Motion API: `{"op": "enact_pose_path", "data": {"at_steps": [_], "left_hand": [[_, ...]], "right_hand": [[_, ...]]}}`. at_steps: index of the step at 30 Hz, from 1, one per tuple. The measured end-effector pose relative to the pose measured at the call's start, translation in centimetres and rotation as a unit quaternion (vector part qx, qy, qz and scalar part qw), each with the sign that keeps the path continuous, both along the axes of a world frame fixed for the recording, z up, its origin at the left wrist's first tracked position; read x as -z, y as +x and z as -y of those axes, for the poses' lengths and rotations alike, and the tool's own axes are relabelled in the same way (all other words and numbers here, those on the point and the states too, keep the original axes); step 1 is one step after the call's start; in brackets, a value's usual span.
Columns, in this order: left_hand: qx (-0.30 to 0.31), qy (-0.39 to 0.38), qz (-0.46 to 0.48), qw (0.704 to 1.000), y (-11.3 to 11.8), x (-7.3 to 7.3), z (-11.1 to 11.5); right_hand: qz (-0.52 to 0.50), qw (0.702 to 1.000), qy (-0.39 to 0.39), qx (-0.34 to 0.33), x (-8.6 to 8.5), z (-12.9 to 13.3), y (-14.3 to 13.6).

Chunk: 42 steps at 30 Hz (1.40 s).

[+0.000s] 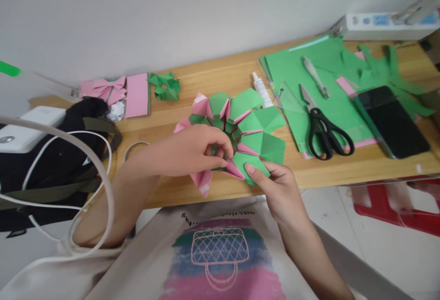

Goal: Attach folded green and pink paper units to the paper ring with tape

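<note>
A green and pink folded-paper flower [252,121] lies near the table's front edge, its petals fanned round an open middle. My left hand [202,151] reaches over it from the left, fingers bent and pinching at a pink fold near the centre. With thumb on top and fingers beneath, my right hand [271,178] grips a green petal at the flower's front right. Just behind the flower lies a white glue tube [261,90]. The tips of some left fingers are hidden among the folds.
Right of the flower are black-handled scissors [325,130], a phone [393,121], a pen [316,78] and green paper sheets [292,62]. Pink paper [137,95] and a small green folded piece [165,85] lie back left. A white cable [110,190] loops by my left arm.
</note>
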<state>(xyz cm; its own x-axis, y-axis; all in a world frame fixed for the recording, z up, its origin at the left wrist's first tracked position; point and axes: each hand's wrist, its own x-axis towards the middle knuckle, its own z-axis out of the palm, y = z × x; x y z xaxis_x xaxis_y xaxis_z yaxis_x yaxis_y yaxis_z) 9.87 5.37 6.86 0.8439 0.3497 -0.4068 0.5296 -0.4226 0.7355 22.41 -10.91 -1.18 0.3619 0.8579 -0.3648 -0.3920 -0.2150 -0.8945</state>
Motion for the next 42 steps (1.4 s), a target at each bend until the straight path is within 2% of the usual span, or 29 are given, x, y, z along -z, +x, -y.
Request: {"op": "enact_pose_path", "data": {"at_steps": [5,10,13,16,22,28,33,38,42], "left_hand": [[-0.022,-0.081,-0.004,0.996,1.3,0.0,-1.2],[-0.037,-0.162,-0.033,0.985,1.8,0.7,-1.8],[-0.057,-0.182,-0.015,0.981,1.9,1.0,-1.8],[-0.077,-0.159,0.014,0.984,2.1,0.9,-1.7],[-0.096,-0.103,0.008,0.990,2.3,0.6,-1.7],[-0.108,-0.137,0.022,0.984,2.4,0.5,-1.4],[-0.103,-0.149,0.038,0.983,2.3,0.7,-1.1],[-0.093,-0.093,0.063,0.989,2.2,1.1,-0.9],[-0.097,-0.052,0.064,0.992,2.0,1.1,-0.7]], "right_hand": [[0.025,0.999,0.012,-0.030,-0.2,-0.9,1.8],[0.036,0.999,0.011,-0.039,-0.7,-1.9,3.2],[0.027,0.999,0.004,-0.038,-0.9,-2.3,3.4],[0.030,0.999,-0.001,-0.028,-1.0,-2.7,3.3],[0.014,1.000,0.010,-0.011,-1.2,-3.3,2.7],[-0.020,0.999,-0.013,-0.024,-1.2,-3.3,2.7],[0.000,0.999,-0.027,-0.025,-1.4,-3.2,2.5],[0.047,0.999,-0.020,0.007,-1.8,-3.2,2.1],[0.044,0.999,-0.016,-0.010,-2.2,-3.4,1.8]]}}
